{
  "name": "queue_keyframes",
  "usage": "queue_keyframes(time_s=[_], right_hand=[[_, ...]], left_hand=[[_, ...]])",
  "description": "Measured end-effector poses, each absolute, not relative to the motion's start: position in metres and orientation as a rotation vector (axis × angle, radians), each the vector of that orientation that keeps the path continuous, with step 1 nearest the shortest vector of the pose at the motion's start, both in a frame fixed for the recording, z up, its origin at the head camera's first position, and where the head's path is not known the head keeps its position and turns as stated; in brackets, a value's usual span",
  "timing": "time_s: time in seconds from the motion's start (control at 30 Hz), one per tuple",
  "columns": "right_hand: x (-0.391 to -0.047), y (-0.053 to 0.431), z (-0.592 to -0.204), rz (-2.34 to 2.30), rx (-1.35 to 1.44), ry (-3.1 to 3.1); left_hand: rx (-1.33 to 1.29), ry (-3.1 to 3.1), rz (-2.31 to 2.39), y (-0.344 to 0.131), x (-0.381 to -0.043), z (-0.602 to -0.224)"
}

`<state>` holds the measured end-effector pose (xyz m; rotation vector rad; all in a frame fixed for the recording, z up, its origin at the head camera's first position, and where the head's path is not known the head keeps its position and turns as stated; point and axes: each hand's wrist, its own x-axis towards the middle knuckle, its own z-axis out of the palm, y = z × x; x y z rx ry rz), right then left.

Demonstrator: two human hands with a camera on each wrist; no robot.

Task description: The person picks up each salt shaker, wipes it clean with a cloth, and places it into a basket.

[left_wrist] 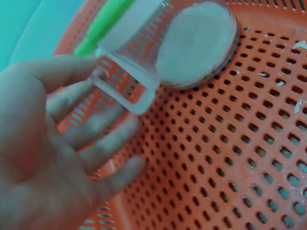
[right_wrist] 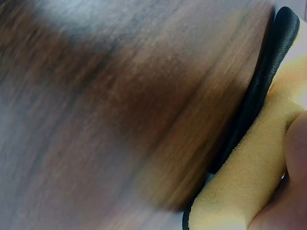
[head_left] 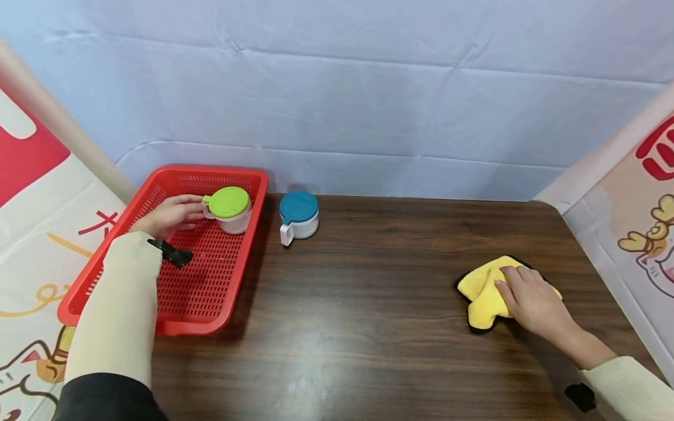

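In the head view my left hand (head_left: 169,215) is inside the red basket (head_left: 210,324), beside a seasoning jar with a green lid (head_left: 229,202). The left wrist view shows its fingers loosely extended, with the index fingertip right at the jar's clear handle (left_wrist: 125,101). The jar's round base shows close over the perforated basket floor. Far to the right, my right hand (head_left: 537,301) grips a bunched yellow cloth (head_left: 487,289) with black edging on the table. The right wrist view catches only part of that hand, at the cloth's fold.
A second seasoning jar with a blue lid (head_left: 298,207) stands on the brown wooden table (head_left: 363,280), just right of the basket, its handle towards me. A pale cloth backdrop (head_left: 337,105) rises behind the table. Printed sheets flank both sides.
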<state>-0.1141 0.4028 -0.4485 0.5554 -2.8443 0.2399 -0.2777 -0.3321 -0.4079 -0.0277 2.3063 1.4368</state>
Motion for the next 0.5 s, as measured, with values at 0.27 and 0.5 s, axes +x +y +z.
queue_keyframes(time_s=[0.27, 0.5], right_hand=[[-0.114, 0.403, -0.448, 0.244, 0.555, -2.847], [-0.113, 0.403, -0.448, 0.253, 0.542, -2.855]], left_hand=[[-0.073, 2.519, 1.136, -0.332, -0.276, -0.388], [-0.068, 2.806, 0.8, -0.329, -0.27, -0.383]])
